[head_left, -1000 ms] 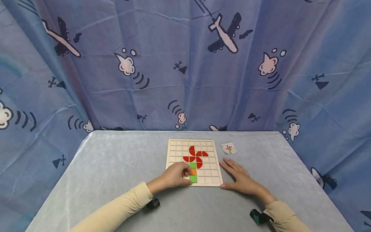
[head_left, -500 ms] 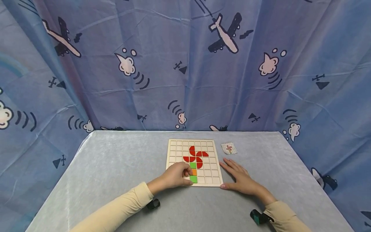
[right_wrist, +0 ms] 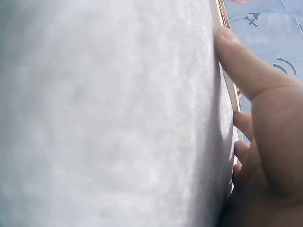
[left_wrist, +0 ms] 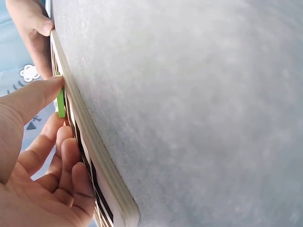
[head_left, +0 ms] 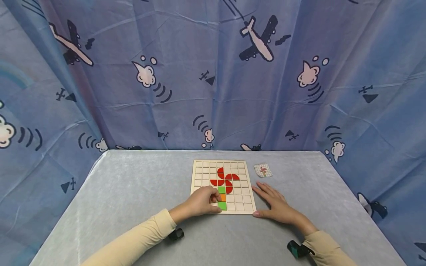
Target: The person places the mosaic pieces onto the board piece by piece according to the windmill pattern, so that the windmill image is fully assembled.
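In the head view, a pale wooden grid board (head_left: 239, 199) lies on the table. Red quarter-circle pieces (head_left: 220, 172) form a pinwheel on it, above a column made of a green square tile (head_left: 221, 189), an orange tile (head_left: 223, 197) and a lower green tile (head_left: 222, 205). My left hand (head_left: 203, 200) pinches the lower green tile at its edges; the left wrist view shows thumb and index finger at opposite ends of that green tile (left_wrist: 61, 101). The other left fingers curl loosely. My right hand (head_left: 276, 205) rests with fingers spread, thumb and fingertips against the board's right side.
A small pattern card (head_left: 263, 170) with a pinwheel print lies right of the board. The table (head_left: 143, 177) has a pale grey cover. A blue curtain (head_left: 179, 74) with printed planes hangs behind it. Small black devices (head_left: 176, 234) sit at both wrists.
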The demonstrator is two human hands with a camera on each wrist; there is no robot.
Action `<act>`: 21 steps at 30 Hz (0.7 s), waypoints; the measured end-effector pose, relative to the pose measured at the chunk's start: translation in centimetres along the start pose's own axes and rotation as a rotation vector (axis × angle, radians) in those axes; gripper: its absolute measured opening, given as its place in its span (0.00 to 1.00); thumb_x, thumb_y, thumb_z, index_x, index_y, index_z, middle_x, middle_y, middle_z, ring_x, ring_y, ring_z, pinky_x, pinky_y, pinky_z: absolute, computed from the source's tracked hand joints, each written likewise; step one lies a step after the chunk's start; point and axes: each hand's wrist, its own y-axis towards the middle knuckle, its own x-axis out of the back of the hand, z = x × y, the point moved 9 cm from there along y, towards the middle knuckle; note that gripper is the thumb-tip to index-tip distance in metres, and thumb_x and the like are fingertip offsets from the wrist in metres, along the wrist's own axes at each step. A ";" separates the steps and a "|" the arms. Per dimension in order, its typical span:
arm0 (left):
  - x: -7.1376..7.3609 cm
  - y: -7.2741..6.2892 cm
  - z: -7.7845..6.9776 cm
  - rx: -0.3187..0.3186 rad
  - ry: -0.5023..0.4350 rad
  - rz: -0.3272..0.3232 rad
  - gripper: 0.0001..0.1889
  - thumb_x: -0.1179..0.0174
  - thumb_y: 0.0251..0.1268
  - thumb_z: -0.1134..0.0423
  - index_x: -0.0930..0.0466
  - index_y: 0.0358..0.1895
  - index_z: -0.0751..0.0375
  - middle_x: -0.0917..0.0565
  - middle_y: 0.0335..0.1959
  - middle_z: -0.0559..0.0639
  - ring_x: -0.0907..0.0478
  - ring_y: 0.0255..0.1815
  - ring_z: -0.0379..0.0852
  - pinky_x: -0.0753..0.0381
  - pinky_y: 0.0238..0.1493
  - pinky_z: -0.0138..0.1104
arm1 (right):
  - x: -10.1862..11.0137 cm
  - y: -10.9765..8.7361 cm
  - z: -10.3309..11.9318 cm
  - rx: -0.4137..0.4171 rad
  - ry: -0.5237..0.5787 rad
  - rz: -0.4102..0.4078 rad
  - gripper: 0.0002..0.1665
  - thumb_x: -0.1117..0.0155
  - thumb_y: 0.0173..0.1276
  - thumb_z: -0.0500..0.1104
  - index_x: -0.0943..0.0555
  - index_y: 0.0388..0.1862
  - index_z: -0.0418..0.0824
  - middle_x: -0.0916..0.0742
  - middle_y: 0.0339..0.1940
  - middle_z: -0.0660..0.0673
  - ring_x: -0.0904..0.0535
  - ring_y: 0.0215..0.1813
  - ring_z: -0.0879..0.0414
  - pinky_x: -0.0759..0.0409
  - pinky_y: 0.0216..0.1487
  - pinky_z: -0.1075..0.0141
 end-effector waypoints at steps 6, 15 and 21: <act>0.0 0.0 0.1 -0.001 0.000 -0.003 0.13 0.24 0.46 0.60 0.17 0.35 0.56 0.21 0.29 0.46 0.31 0.28 0.33 0.31 0.33 0.25 | 0.0 0.0 0.0 -0.004 0.005 0.001 0.55 0.27 0.55 0.62 0.37 0.77 0.44 0.39 0.80 0.35 0.50 0.79 0.31 0.51 0.68 0.28; -0.1 0.0 0.1 0.000 -0.010 0.007 0.13 0.24 0.48 0.61 0.17 0.36 0.56 0.20 0.29 0.47 0.30 0.29 0.35 0.31 0.33 0.25 | -0.1 0.0 0.0 -0.026 0.010 0.016 0.55 0.27 0.55 0.63 0.38 0.77 0.45 0.40 0.80 0.36 0.51 0.80 0.31 0.52 0.68 0.27; -0.1 0.1 0.2 0.004 -0.017 0.005 0.13 0.24 0.48 0.61 0.17 0.35 0.56 0.21 0.29 0.47 0.31 0.28 0.34 0.31 0.33 0.25 | 0.0 0.0 0.0 -0.027 0.015 0.015 0.55 0.27 0.56 0.62 0.38 0.77 0.44 0.40 0.80 0.36 0.51 0.80 0.31 0.52 0.68 0.28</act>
